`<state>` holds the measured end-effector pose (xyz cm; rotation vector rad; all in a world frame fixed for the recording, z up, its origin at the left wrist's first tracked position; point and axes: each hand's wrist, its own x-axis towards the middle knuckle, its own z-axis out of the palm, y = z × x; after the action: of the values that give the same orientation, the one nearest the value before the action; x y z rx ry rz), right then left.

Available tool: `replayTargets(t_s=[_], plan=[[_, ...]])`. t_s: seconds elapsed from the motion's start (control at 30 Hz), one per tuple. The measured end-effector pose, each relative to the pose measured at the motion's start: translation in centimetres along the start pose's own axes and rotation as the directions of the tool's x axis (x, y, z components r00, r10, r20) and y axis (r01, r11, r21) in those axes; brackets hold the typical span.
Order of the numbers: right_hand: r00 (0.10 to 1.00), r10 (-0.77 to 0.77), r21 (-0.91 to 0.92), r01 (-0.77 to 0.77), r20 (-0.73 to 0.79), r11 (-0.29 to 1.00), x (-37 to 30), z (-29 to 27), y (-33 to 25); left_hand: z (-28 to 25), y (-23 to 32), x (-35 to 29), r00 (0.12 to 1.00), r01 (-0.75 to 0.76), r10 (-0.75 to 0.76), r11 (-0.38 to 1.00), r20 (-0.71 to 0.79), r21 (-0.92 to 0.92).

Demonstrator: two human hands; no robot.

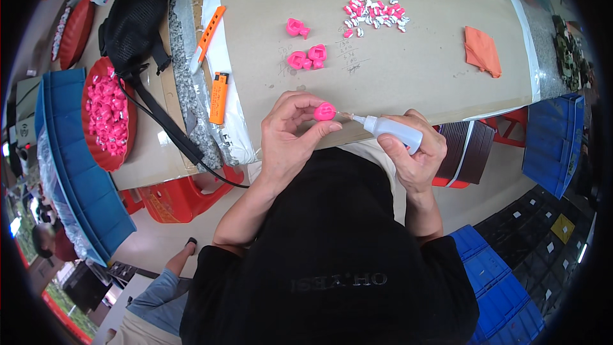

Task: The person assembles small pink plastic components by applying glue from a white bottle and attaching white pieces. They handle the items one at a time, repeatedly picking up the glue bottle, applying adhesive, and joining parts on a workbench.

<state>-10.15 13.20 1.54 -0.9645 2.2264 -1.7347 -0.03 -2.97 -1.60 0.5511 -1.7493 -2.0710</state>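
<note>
Between the thumb and fingers of my left hand (290, 128) is a small rounded pink plastic piece (324, 112). My right hand (415, 150) grips a translucent white squeeze bottle (399, 133), tilted so that its thin nozzle tip points left at the pink piece. The tip is at or very near the piece; whether they touch I cannot tell. Beyond my hands, a few hollow pink pieces (308, 57) lie on the table, with another pink piece (297, 27) farther back. A cluster of small pink-and-white parts (375, 11) is spread at the far middle.
An orange cutter knife (209, 37) and an orange lighter (218, 98) lie on the left. Further left are a red tray of pink pieces (86, 115) and a black mesh bag (137, 19). An orange cloth (482, 51) lies right. Blue crates (498, 287) stand behind me, and another person sits lower left.
</note>
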Motion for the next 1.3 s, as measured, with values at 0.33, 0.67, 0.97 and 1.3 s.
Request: replayTargets(t_s=[0.33, 0.67, 0.97, 1.3], plan=[[1.0, -0.01, -0.009, 0.01, 0.013, 1.0, 0.1, -0.1, 0.2, -0.1, 0.3, -0.1, 0.987, 0.157, -0.155, 0.986, 0.044, -0.06], [0.966, 0.25, 0.283, -0.222, -0.068, 0.933, 0.4, -0.6, 0.5, -0.4, -0.2, -0.2, 0.998, 0.068, -0.068, 0.997, 0.006, -0.037], [0.994, 0.102, -0.009, -0.102, -0.046, 0.995, 3.9, 4.1, 4.7, -0.8, -0.2, -0.7, 0.982, 0.19, -0.186, 0.972, 0.042, -0.141], [0.971, 0.229, -0.002, -0.23, -0.066, 0.973, 6.5, 2.3, 4.9, -1.4, -0.5, -0.9, 0.969, 0.247, -0.234, 0.948, 0.084, -0.203]])
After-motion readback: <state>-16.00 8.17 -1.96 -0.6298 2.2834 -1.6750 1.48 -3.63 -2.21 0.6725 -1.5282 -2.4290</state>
